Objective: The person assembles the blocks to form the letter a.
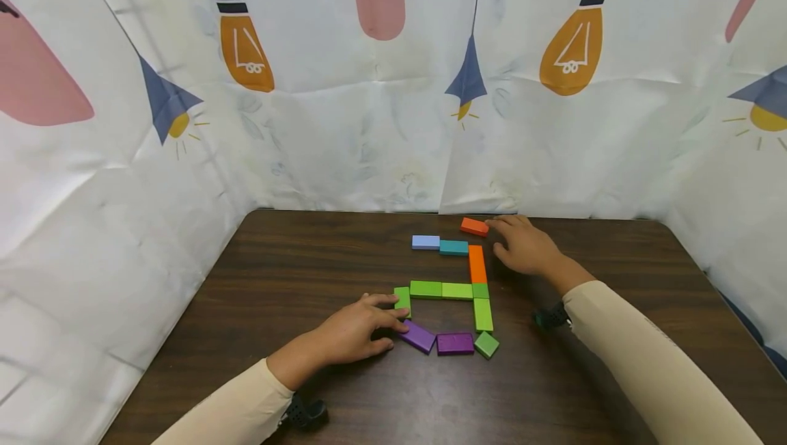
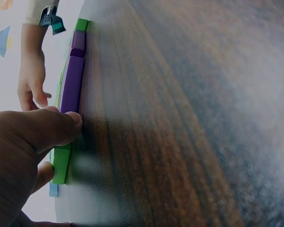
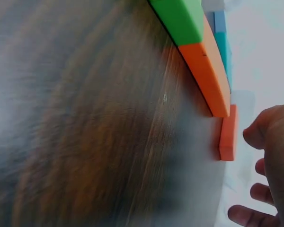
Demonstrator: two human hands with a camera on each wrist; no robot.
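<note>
My left hand (image 1: 356,329) reaches in from the left with fingers spread loosely. One fingertip lies on the green block (image 1: 402,300) at the left end of the row, and another touches the upper end of the slanted purple block (image 1: 419,337). In the left wrist view the thumb overlaps the end of that purple block (image 2: 72,82). At the far side, my right hand (image 1: 525,247) has its forefinger at the right end of a red-orange block (image 1: 474,227), thumb held apart. The right wrist view shows this block (image 3: 228,135) beyond the hand's thumb.
Other blocks form an outline: light blue (image 1: 425,243), teal (image 1: 453,247), orange (image 1: 477,264), several greens (image 1: 457,291), a second purple (image 1: 455,344) and a small turned green (image 1: 486,345). The dark wooden table (image 1: 277,260) ends at a patterned cloth (image 1: 381,144).
</note>
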